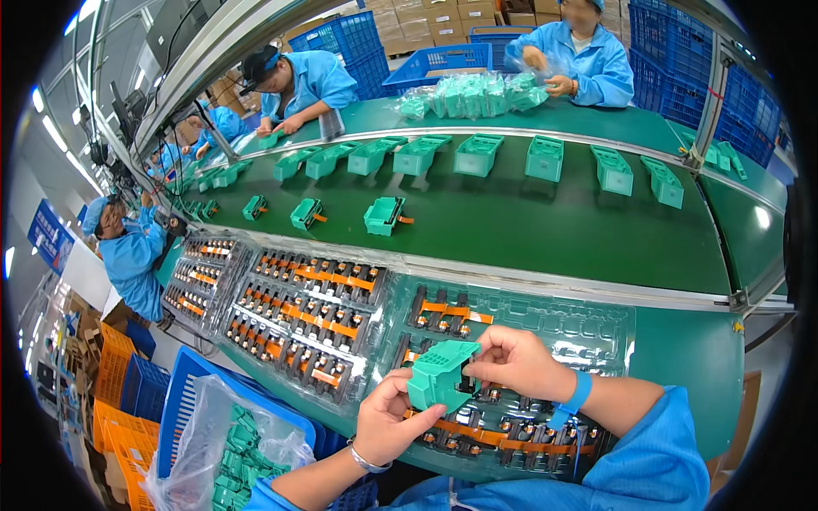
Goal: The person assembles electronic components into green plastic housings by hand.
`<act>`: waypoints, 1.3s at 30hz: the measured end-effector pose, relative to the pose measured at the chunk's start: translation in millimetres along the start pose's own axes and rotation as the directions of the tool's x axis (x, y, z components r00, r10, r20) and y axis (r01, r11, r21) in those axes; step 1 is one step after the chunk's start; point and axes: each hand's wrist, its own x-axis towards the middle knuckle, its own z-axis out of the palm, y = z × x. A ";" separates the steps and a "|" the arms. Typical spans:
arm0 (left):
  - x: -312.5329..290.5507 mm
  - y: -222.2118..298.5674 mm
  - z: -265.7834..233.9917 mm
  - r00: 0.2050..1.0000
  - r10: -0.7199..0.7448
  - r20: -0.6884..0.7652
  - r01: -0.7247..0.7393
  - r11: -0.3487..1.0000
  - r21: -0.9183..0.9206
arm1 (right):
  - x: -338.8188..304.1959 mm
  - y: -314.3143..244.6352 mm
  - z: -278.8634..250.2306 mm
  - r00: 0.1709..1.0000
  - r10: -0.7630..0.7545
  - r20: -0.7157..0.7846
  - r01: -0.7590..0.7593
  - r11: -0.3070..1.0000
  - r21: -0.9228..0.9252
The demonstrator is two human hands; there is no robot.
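A green plastic housing (436,375) is held up over a clear tray (562,328) in front of me. My left hand (383,426) is closed around its left and lower side, the thumb pressed along the bottom. At the housing's right end, my right hand (521,364) pinches a small black part (467,380) that sits against the opening; whether it is fully inside I cannot tell. Beneath both hands, the tray holds rows of black parts with orange flat strips (477,436). My right wrist wears a blue strap (579,393).
Beyond runs a green conveyor (545,230) carrying a far row of green housings (477,156) and nearer housings with black parts (385,215). Filled trays (298,311) lie left. A blue crate (183,409) with bagged green pieces stands lower left. Several co-workers sit beyond and left.
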 end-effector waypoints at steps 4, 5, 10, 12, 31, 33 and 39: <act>-1.3 -0.4 3.6 0.999 0.018 -0.031 -0.019 0.999 -0.045 | -1.7 4.2 1.3 0.996 -0.079 -0.035 0.078 0.997 -0.018; -2.4 -0.3 5.4 0.999 0.028 -0.040 -0.030 0.998 -0.048 | -2.6 4.7 1.0 0.994 -0.099 -0.038 0.100 0.995 0.013; -3.0 1.9 12.9 0.962 0.266 -0.068 -0.242 0.939 0.243 | -2.5 9.0 1.7 0.987 -0.159 0.016 0.156 0.983 0.097; -0.4 10.5 8.7 0.919 0.388 0.064 -0.367 0.788 0.494 | -0.5 9.7 2.3 0.962 -0.273 0.016 0.273 0.961 -0.030; 7.8 20.1 -6.8 0.914 0.363 0.184 -0.398 0.708 0.583 | 7.8 -7.3 -3.3 0.631 -0.720 0.290 0.758 0.492 -0.428; 9.8 19.1 -6.9 0.880 0.400 0.258 -0.466 0.616 0.635 | 8.3 -6.9 -4.8 0.626 -0.714 0.313 0.763 0.477 -0.436; 9.2 17.7 -6.4 0.834 0.455 0.311 -0.538 0.552 0.637 | 5.9 -3.5 -0.5 0.616 -0.689 0.381 0.776 0.446 -0.447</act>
